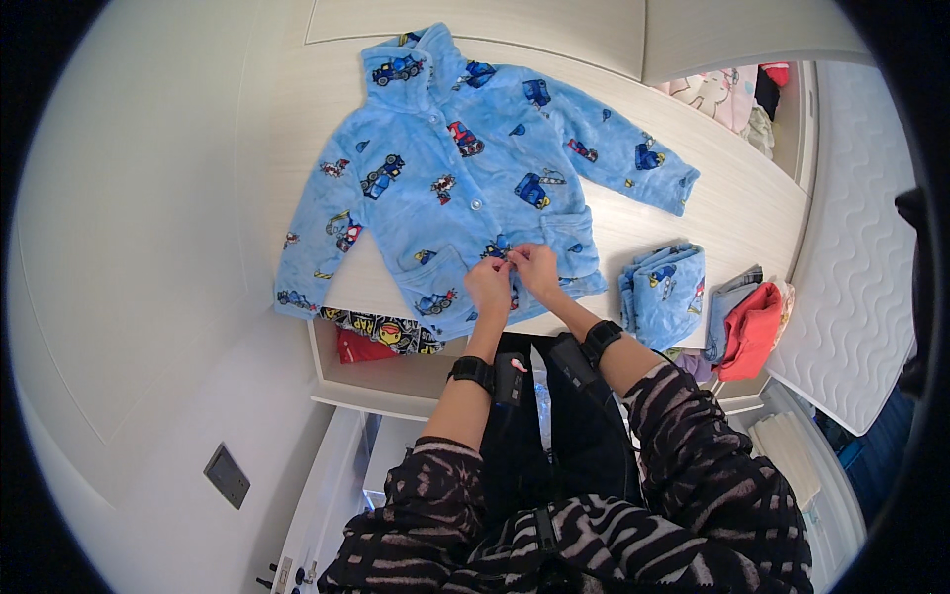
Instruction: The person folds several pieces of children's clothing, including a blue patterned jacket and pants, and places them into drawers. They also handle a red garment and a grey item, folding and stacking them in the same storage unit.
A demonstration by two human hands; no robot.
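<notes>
A light blue fleece pajama top [435,153] with printed trucks lies spread out, front up, its collar at the far side and both sleeves stretched sideways. Snap buttons run down its front. Near the lower end of that front opening, my left hand [488,285] and my right hand [535,269] meet with fingertips pinched together on the fabric edge. Whatever small fastener sits between the fingers is hidden. To the right of my right hand lies a folded piece of matching blue fleece [665,295].
The pale wooden top [737,233] carries folded red clothing [750,332] and blue-grey clothing [727,307] at the right. Below its near edge, an open drawer [381,396] holds clothes. Another open compartment with clothes is at the far right, beside a white mattress [856,247]. A wall socket [227,475] is at the left.
</notes>
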